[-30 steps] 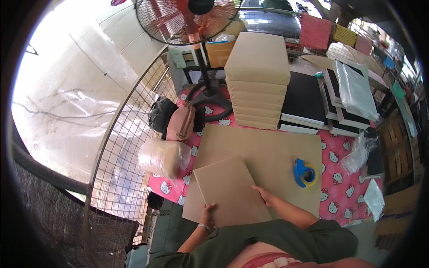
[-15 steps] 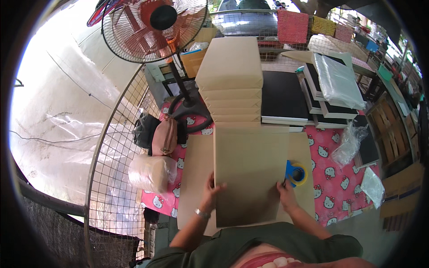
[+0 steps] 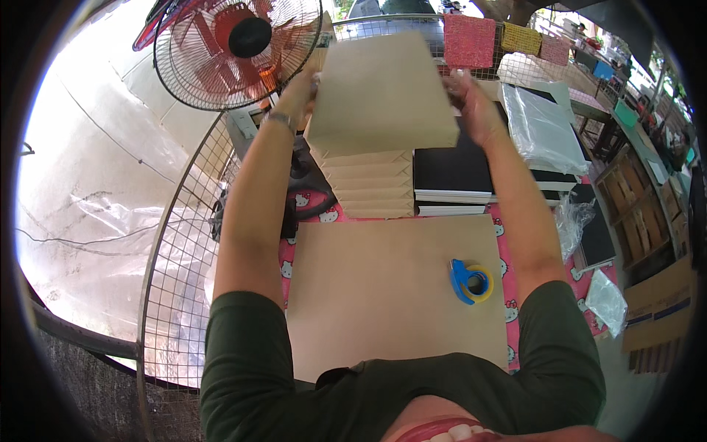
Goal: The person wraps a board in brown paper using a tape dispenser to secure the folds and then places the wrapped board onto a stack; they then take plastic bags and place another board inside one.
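A flat package in brown wrapping paper (image 3: pixel 383 88) lies over the top of a stack of similar packages (image 3: pixel 368 188), its near right corner jutting past the stack. My left hand (image 3: pixel 311 88), partly hidden, grips the package's left edge. At the right edge is my right hand (image 3: pixel 471 107), fingers bent against the side and somewhat blurred. Close to me lies a large brown paper sheet (image 3: pixel 375 287). On its right part rests a blue tape dispenser (image 3: pixel 462 281) with a yellow-rimmed roll.
Right of the stack are black-covered, thick boards or books (image 3: pixel 451 166), with plastic-wrapped sheets (image 3: pixel 545 136) on another pile. A fan (image 3: pixel 247 44) stands at the far left, beside a wire mesh fence (image 3: pixel 180 272). A pink patterned cloth (image 3: pixel 508 295) covers the table.
Both hands have carried the package from the brown sheet forward to the top of the stack. The sheet beneath is now exposed. The view has shifted slightly.
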Action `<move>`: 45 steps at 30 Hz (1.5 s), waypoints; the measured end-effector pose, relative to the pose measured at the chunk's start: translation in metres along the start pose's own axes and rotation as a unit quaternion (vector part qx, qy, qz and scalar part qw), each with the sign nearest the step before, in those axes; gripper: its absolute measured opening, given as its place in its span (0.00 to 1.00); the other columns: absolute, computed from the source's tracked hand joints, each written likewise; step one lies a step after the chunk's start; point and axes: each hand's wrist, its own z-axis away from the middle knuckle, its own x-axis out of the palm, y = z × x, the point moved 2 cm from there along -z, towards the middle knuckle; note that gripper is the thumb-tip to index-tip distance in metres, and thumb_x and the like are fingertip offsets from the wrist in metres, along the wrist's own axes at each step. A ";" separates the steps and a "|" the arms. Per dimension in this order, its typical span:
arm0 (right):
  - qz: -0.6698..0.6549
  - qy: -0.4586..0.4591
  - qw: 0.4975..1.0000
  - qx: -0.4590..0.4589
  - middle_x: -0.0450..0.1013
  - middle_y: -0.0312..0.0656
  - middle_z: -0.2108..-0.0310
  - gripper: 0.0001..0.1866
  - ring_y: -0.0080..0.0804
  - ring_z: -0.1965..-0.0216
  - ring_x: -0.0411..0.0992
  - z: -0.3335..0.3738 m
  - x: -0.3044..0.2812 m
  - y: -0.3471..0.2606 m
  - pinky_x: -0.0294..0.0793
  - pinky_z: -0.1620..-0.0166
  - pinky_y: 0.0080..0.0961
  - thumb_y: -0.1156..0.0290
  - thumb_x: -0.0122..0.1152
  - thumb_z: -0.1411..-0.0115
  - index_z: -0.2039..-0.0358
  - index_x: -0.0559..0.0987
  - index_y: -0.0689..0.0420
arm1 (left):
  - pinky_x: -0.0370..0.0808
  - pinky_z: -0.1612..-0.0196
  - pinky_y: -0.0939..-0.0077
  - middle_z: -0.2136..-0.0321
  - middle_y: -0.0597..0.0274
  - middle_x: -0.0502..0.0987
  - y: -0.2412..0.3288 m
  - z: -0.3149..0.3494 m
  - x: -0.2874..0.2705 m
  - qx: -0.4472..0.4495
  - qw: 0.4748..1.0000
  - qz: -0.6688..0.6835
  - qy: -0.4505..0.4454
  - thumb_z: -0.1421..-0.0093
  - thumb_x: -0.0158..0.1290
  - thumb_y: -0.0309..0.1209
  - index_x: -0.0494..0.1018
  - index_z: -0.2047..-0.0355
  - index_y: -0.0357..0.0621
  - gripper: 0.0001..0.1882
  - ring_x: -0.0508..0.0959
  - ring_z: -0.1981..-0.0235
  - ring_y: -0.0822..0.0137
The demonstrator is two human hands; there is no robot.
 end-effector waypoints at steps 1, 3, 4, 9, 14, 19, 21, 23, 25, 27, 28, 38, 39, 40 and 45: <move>-0.075 0.015 0.997 0.016 0.66 0.41 0.43 0.30 0.29 0.43 0.62 0.000 -0.006 0.025 0.56 0.39 0.29 0.51 0.44 0.35 0.39 0.63 0.58 | 0.74 0.57 0.74 0.61 0.59 0.77 -0.020 -0.002 -0.011 0.095 0.981 -0.169 0.014 0.35 0.42 0.46 0.70 0.52 0.37 0.24 0.77 0.61 0.69; -0.086 0.025 0.996 -0.006 0.67 0.35 0.46 0.32 0.25 0.44 0.61 0.024 0.012 0.070 0.55 0.41 0.25 0.56 0.55 0.38 0.38 0.62 0.58 | 0.70 0.55 0.75 0.60 0.59 0.76 -0.072 0.011 -0.012 0.145 0.957 -0.241 0.063 0.36 0.43 0.45 0.69 0.51 0.36 0.25 0.75 0.60 0.69; -0.111 0.034 0.993 0.012 0.63 0.38 0.44 0.34 0.26 0.40 0.56 0.033 0.014 0.085 0.53 0.39 0.24 0.60 0.55 0.38 0.36 0.58 0.59 | 0.69 0.56 0.77 0.60 0.58 0.76 -0.095 0.016 0.004 0.107 0.980 -0.140 0.089 0.37 0.44 0.43 0.69 0.49 0.36 0.24 0.73 0.61 0.70; 0.090 0.070 0.983 -0.147 0.57 0.47 0.39 0.39 0.33 0.38 0.55 0.030 0.048 0.089 0.51 0.37 0.30 0.62 0.56 0.37 0.35 0.47 0.63 | 0.69 0.60 0.76 0.65 0.61 0.74 -0.106 0.027 0.011 0.067 0.977 -0.084 0.183 0.39 0.46 0.41 0.72 0.56 0.40 0.18 0.72 0.63 0.68; 0.267 0.121 0.935 -0.198 0.54 0.59 0.39 0.32 0.50 0.37 0.53 -0.017 0.072 0.108 0.53 0.37 0.37 0.62 0.54 0.38 0.39 0.57 0.66 | 0.64 0.72 0.73 0.78 0.65 0.68 -0.104 0.001 -0.030 0.123 0.945 -0.089 0.289 0.39 0.45 0.42 0.71 0.70 0.41 0.17 0.68 0.76 0.68; 0.363 0.115 0.901 -0.208 0.59 0.55 0.42 0.26 0.51 0.39 0.57 -0.057 0.069 0.121 0.56 0.38 0.39 0.63 0.53 0.39 0.43 0.63 0.60 | 0.67 0.65 0.72 0.72 0.61 0.72 -0.091 -0.016 -0.024 0.083 0.945 0.077 0.307 0.38 0.43 0.41 0.72 0.66 0.36 0.18 0.71 0.70 0.67; 0.362 0.130 0.902 -0.197 0.62 0.52 0.43 0.23 0.50 0.41 0.59 -0.053 0.081 0.120 0.59 0.40 0.39 0.64 0.53 0.39 0.45 0.64 0.58 | 0.70 0.57 0.69 0.63 0.54 0.75 -0.101 -0.012 -0.038 0.105 0.942 0.065 0.312 0.39 0.43 0.40 0.70 0.57 0.31 0.21 0.74 0.61 0.64; 0.362 0.154 0.896 -0.205 0.64 0.50 0.45 0.21 0.50 0.43 0.61 -0.037 0.084 0.121 0.63 0.43 0.38 0.65 0.53 0.38 0.47 0.66 0.56 | 0.70 0.57 0.70 0.62 0.54 0.75 -0.110 -0.009 -0.040 0.124 0.943 0.068 0.302 0.38 0.42 0.39 0.71 0.57 0.30 0.22 0.74 0.60 0.65; 0.348 0.160 0.900 -0.210 0.65 0.50 0.47 0.20 0.50 0.45 0.63 -0.022 0.092 0.119 0.67 0.46 0.37 0.66 0.53 0.39 0.48 0.66 0.56 | 0.70 0.57 0.71 0.62 0.55 0.75 -0.115 -0.003 -0.046 0.153 0.944 0.047 0.289 0.38 0.41 0.39 0.71 0.58 0.30 0.22 0.74 0.61 0.66; 0.357 0.181 0.889 -0.222 0.66 0.50 0.48 0.19 0.49 0.46 0.65 -0.015 0.087 0.116 0.69 0.49 0.37 0.67 0.54 0.39 0.49 0.67 0.56 | 0.70 0.58 0.72 0.62 0.56 0.75 -0.113 -0.003 -0.028 0.156 0.945 0.066 0.281 0.37 0.41 0.38 0.72 0.59 0.30 0.21 0.74 0.61 0.66; 0.363 0.195 0.881 -0.234 0.66 0.50 0.48 0.19 0.49 0.47 0.65 -0.013 0.088 0.114 0.70 0.51 0.38 0.67 0.55 0.39 0.49 0.67 0.56 | 0.70 0.58 0.73 0.63 0.56 0.75 -0.111 -0.002 -0.026 0.153 0.944 0.067 0.284 0.37 0.41 0.38 0.72 0.59 0.30 0.21 0.74 0.62 0.66; 0.371 0.241 0.847 -0.295 0.65 0.58 0.50 0.17 0.58 0.47 0.63 -0.016 0.102 0.120 0.63 0.45 0.44 0.72 0.54 0.42 0.52 0.67 0.61 | 0.74 0.62 0.69 0.65 0.53 0.77 -0.109 -0.014 -0.035 0.145 0.942 0.121 0.277 0.39 0.43 0.39 0.72 0.58 0.29 0.22 0.77 0.66 0.63; 0.390 0.239 0.833 -0.310 0.65 0.59 0.50 0.17 0.59 0.47 0.63 -0.016 0.100 0.120 0.63 0.45 0.44 0.72 0.55 0.42 0.52 0.67 0.60 | 0.74 0.61 0.69 0.65 0.53 0.77 -0.109 -0.015 -0.034 0.147 0.941 0.126 0.277 0.39 0.43 0.39 0.72 0.58 0.28 0.22 0.77 0.66 0.62; 0.390 0.231 0.839 -0.301 0.64 0.59 0.49 0.18 0.58 0.47 0.63 -0.015 0.097 0.121 0.63 0.44 0.44 0.71 0.55 0.42 0.52 0.67 0.60 | 0.74 0.60 0.69 0.64 0.51 0.77 -0.111 -0.015 -0.033 0.146 0.939 0.122 0.288 0.39 0.42 0.40 0.72 0.58 0.28 0.23 0.78 0.65 0.61; 0.383 0.217 0.847 -0.297 0.64 0.61 0.49 0.18 0.59 0.47 0.64 -0.012 0.098 0.121 0.65 0.46 0.45 0.70 0.55 0.41 0.51 0.67 0.59 | 0.74 0.62 0.68 0.65 0.54 0.77 -0.108 -0.008 -0.040 0.115 0.941 0.060 0.311 0.39 0.42 0.42 0.72 0.58 0.31 0.24 0.78 0.65 0.63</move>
